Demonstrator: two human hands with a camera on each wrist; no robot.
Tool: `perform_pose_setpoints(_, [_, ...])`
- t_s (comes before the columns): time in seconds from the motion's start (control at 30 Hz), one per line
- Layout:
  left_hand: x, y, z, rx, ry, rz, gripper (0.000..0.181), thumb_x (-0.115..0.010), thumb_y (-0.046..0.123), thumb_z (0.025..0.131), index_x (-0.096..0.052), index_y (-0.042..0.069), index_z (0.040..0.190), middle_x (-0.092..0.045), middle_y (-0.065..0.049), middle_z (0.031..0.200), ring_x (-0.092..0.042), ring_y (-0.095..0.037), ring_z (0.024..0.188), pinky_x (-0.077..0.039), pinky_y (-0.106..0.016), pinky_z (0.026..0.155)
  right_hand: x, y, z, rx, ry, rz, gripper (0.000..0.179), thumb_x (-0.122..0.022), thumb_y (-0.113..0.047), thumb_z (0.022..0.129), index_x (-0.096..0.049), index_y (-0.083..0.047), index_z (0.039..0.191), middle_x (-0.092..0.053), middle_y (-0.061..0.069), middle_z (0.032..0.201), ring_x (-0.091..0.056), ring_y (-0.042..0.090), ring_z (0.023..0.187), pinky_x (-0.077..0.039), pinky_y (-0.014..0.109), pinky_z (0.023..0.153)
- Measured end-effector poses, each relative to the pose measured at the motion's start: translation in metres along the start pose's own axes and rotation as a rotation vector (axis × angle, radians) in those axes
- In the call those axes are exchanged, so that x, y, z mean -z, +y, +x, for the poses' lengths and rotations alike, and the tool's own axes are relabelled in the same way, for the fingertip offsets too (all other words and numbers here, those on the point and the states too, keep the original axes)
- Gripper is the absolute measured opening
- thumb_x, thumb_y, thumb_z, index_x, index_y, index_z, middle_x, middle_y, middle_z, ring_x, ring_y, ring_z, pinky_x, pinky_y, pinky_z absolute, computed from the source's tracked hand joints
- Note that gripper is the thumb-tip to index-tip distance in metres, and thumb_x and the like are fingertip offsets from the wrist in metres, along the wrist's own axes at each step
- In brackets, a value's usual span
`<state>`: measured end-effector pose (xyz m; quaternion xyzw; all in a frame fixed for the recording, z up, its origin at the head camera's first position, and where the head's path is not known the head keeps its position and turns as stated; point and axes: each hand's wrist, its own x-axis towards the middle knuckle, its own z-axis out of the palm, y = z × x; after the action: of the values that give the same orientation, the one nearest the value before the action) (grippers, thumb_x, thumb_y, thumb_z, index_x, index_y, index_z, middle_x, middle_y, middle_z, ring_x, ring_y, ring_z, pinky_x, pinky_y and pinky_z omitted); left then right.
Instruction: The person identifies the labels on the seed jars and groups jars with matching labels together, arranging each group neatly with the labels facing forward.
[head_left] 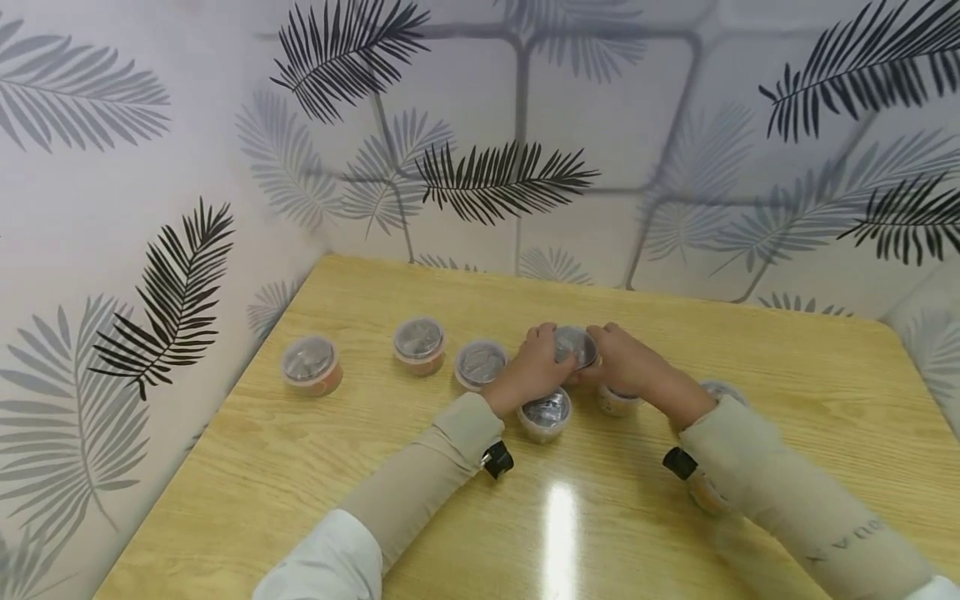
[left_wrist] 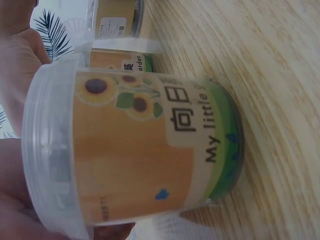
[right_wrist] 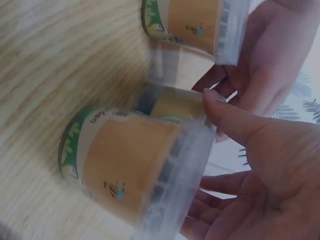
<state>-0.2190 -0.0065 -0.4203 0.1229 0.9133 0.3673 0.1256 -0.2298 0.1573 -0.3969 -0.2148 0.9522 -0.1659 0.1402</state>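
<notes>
Gripping one tub (head_left: 574,347), fingers (head_left: 542,337) curled

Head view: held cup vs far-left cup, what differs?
The held cup is gripped by the left hand and right hand; the far-left cup stands untouched on the table.
The hands largely cover the held cup's side; the far-left cup's side shows an orange patch.
Both are round with greyish tops.

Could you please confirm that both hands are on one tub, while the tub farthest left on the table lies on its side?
Not on its side: the head view shows the farthest-left tub upright on the table; the left hand and right hand are on one tub.
</notes>
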Motion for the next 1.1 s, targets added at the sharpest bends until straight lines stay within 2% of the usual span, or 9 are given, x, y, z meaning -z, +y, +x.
perform_pose_setpoints(0.13, [-0.003, -0.001, 0.001, 0.011, -0.030, -0.044, 0.065, -0.044, 0.036, 0.097, -0.017, 0.002, 0.146, -0.027, -0.021, 0.145, -0.037, -0.030, 0.128, -0.039, -0.042, 0.098, -0.004, -0.005, -0.001, -0.026, 0.014, -0.008, 0.084, -0.068, -0.041, 0.083, -0.032, 0.014, 0.135, -0.039, 0.036, 0.127, -0.047, 0.043, 0.112, -0.043, 0.052, 0.089])
perform_pose_setpoints(0.27, [-0.004, -0.001, 0.001, 0.003, -0.024, -0.061, 0.064, -0.045, 0.037, 0.097, -0.018, 0.004, 0.146, -0.027, -0.021, 0.144, -0.038, -0.030, 0.126, -0.040, -0.042, 0.097, -0.007, -0.003, -0.001, -0.017, 0.056, -0.011, 0.083, -0.069, -0.038, 0.083, -0.032, 0.015, 0.134, -0.040, 0.037, 0.126, -0.046, 0.044, 0.112, -0.043, 0.052, 0.090])
perform_pose_setpoints(0.47, [0.003, 0.003, -0.006, -0.062, 0.061, -0.113, 0.062, -0.044, 0.036, 0.098, -0.019, 0.005, 0.146, -0.028, -0.018, 0.142, -0.042, -0.027, 0.122, -0.041, -0.041, 0.095, 0.004, 0.000, -0.005, 0.045, 0.162, 0.059, 0.083, -0.070, -0.035, 0.083, -0.030, 0.014, 0.137, -0.043, 0.034, 0.125, -0.048, 0.042, 0.108, -0.045, 0.051, 0.086])
perform_pose_setpoints(0.6, [0.015, 0.009, -0.012, -0.104, 0.130, -0.172, 0.061, -0.045, 0.039, 0.097, -0.023, 0.008, 0.145, -0.033, -0.013, 0.137, -0.048, -0.022, 0.108, -0.044, -0.038, 0.088, 0.021, -0.004, -0.013, 0.033, 0.186, 0.189, 0.086, -0.072, -0.037, 0.081, -0.029, 0.007, 0.141, -0.038, 0.029, 0.133, -0.050, 0.041, 0.110, -0.047, 0.049, 0.084])
perform_pose_setpoints(0.7, [0.023, 0.014, -0.018, -0.135, 0.170, -0.241, 0.061, -0.045, 0.040, 0.097, -0.025, 0.009, 0.145, -0.035, -0.012, 0.133, -0.047, -0.019, 0.105, -0.044, -0.036, 0.086, 0.032, -0.008, -0.020, 0.041, 0.216, 0.298, 0.085, -0.072, -0.037, 0.080, -0.030, 0.003, 0.142, -0.036, 0.025, 0.139, -0.047, 0.041, 0.115, -0.046, 0.049, 0.089])
perform_pose_setpoints(0.77, [0.027, 0.017, -0.022, -0.168, 0.199, -0.295, 0.060, -0.045, 0.041, 0.097, -0.026, 0.009, 0.145, -0.034, -0.012, 0.134, -0.044, -0.019, 0.113, -0.043, -0.036, 0.092, 0.038, -0.010, -0.025, 0.063, 0.248, 0.364, 0.084, -0.072, -0.038, 0.080, -0.031, 0.002, 0.142, -0.036, 0.022, 0.140, -0.047, 0.040, 0.117, -0.045, 0.047, 0.091])
perform_pose_setpoints(0.87, [0.032, 0.022, -0.029, -0.231, 0.237, -0.394, 0.059, -0.046, 0.039, 0.097, -0.028, 0.007, 0.144, -0.035, -0.013, 0.132, -0.044, -0.019, 0.115, -0.042, -0.033, 0.095, 0.044, -0.013, -0.034, 0.065, 0.282, 0.484, 0.082, -0.071, -0.040, 0.080, -0.033, -0.004, 0.143, -0.038, 0.016, 0.141, -0.048, 0.035, 0.118, -0.046, 0.044, 0.090])
perform_pose_setpoints(1.0, [0.038, 0.026, -0.037, -0.298, 0.265, -0.482, 0.057, -0.046, 0.038, 0.097, -0.031, 0.007, 0.143, -0.038, -0.011, 0.126, -0.046, -0.018, 0.112, -0.044, -0.027, 0.092, 0.054, -0.017, -0.046, 0.039, 0.289, 0.649, 0.079, -0.069, -0.042, 0.081, -0.032, -0.013, 0.145, -0.037, 0.010, 0.143, -0.046, 0.030, 0.122, -0.045, 0.043, 0.092])
perform_pose_setpoints(1.1, [0.041, 0.029, -0.041, -0.340, 0.279, -0.519, 0.055, -0.046, 0.036, 0.098, -0.032, 0.008, 0.143, -0.039, -0.010, 0.124, -0.045, -0.018, 0.112, -0.044, -0.025, 0.092, 0.060, -0.021, -0.053, 0.028, 0.282, 0.728, 0.077, -0.067, -0.042, 0.084, -0.031, -0.015, 0.146, -0.038, 0.008, 0.142, -0.042, 0.026, 0.126, -0.040, 0.044, 0.097])
